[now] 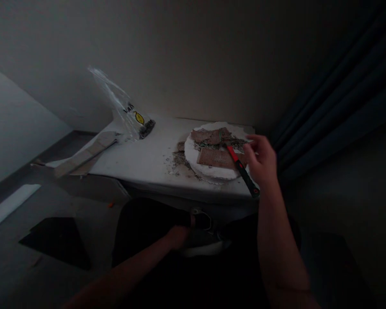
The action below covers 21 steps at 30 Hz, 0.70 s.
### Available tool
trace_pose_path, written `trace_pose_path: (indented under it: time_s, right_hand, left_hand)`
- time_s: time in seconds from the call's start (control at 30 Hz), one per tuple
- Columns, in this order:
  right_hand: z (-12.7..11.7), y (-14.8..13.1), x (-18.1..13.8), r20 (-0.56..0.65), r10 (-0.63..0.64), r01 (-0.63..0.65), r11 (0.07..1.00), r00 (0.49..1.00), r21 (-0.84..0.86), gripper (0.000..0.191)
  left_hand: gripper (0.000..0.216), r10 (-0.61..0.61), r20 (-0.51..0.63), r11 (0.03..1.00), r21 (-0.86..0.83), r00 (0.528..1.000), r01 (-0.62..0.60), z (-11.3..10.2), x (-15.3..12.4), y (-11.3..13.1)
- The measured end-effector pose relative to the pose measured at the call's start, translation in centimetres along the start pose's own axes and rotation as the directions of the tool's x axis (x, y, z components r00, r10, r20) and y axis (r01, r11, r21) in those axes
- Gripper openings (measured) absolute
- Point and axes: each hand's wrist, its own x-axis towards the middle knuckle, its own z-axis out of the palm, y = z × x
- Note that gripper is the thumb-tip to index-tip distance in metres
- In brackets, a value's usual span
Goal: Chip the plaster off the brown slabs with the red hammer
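My right hand (261, 158) is over the right edge of a white scallop-edged board (218, 172), its thumb and forefinger slightly apart, and I see nothing between them. Just left of it lies a hammer (241, 170) with a red and black handle; its head end rests among grey crumbled bits (206, 146), and its butt overhangs the table's front edge. Two brown textured slabs, a rear one (209, 136) and a front one (217, 159), lie on the board. Low over my lap is my left hand (179, 237), blurred and dark, its fingers hidden.
The board rests on a white table (141, 161). More crumbs (176, 162) are scattered left of it. A clear plastic bag (124, 105) with dark contents stands at the back left. A cardboard flap (86, 152) sticks out at the left. Dark curtains (334, 90) hang at the right.
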Motion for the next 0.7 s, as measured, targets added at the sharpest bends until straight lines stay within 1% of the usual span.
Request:
trace_pose_path:
  time_s: [0.03,0.07,0.1,0.13,0.17,0.2,0.23,0.27,0.3,0.37,0.43,0.5,0.6,0.63,0.7]
  right_hand:
    - [0.9,0.8,0.9,0.073,0.067,-0.059,0.992,0.995,-0.111,0.038]
    - [1.7,1.6,1.6,0.152,0.149,-0.109,0.965,0.977,-0.239,0.036]
    - [2.5,2.5,1.9,0.208,0.239,-0.149,0.916,0.948,-0.373,0.034]
    - [3.2,3.3,2.0,0.247,0.336,-0.19,0.861,0.909,-0.472,0.042]
    - [3.7,4.1,1.8,0.284,0.409,-0.206,0.814,0.867,-0.544,0.057]
    - [4.0,4.8,1.5,0.307,0.464,-0.218,0.78,0.831,-0.587,0.07]
    - [4.2,5.4,1.1,0.331,0.492,-0.22,0.766,0.805,-0.604,0.078]
    - [4.2,5.9,0.8,0.351,0.502,-0.218,0.766,0.791,-0.605,0.081]
    - [4.1,6.3,0.5,0.366,0.505,-0.219,0.772,0.782,-0.597,0.079]
    - [3.8,7.0,0.3,0.371,0.503,-0.229,0.782,0.78,-0.579,0.066]
    - [3.3,7.6,0.6,0.341,0.51,-0.252,0.776,0.789,-0.578,0.053]
    - [2.8,8.3,1.1,0.31,0.518,-0.272,0.767,0.798,-0.581,0.046]
    - [2.4,8.9,2.2,0.31,0.504,-0.253,0.767,0.806,-0.59,0.039]
    - [2.5,8.9,2.7,0.301,0.482,-0.233,0.769,0.823,-0.595,0.037]
    - [3.2,8.4,3.7,0.274,0.401,-0.178,0.79,0.874,-0.587,0.032]
  left_hand:
    - [0.025,-0.032,-0.037,0.999,0.01,0.999,0.032,0.4,-1.4,-0.9]
    - [0.028,-0.055,-0.091,0.998,0.012,0.994,0.057,0.9,-3.0,-1.8]
    - [0.032,-0.08,-0.15,0.997,0.012,0.985,0.083,1.3,-4.7,-2.8]
    - [0.037,-0.053,-0.229,0.999,-0.022,0.972,0.049,1.9,-6.5,-3.8]
    - [0.042,-0.022,-0.293,0.999,-0.036,0.956,0.012,2.4,-8.4,-4.8]
    - [0.049,0.011,-0.325,0.999,-0.034,0.946,-0.023,2.9,-10.2,-5.7]
    - [0.055,0.051,-0.333,0.998,-0.029,0.942,-0.064,3.4,-11.8,-6.6]
    - [0.06,0.081,-0.349,0.995,-0.028,0.934,-0.097,3.9,-13.3,-7.4]
    - [0.065,0.119,-0.344,0.991,-0.022,0.931,-0.135,4.3,-14.5,-8.1]
    - [0.071,0.15,-0.362,0.986,-0.008,0.92,-0.164,5.0,-15.9,-9.2]
    - [0.076,0.16,-0.427,0.985,0.016,0.89,-0.17,5.4,-16.3,-9.9]
    - [0.08,0.194,-0.483,0.979,0.043,0.854,-0.198,5.2,-15.9,-10.4]
    - [0.083,0.299,-0.494,0.951,0.087,0.816,-0.296,4.1,-14.8,-11.0]
    - [0.083,0.323,-0.486,0.944,0.1,0.812,-0.316,3.6,-14.5,-11.1]
    - [0.084,0.35,-0.469,0.936,0.137,0.811,-0.325,2.6,-14.1,-11.3]
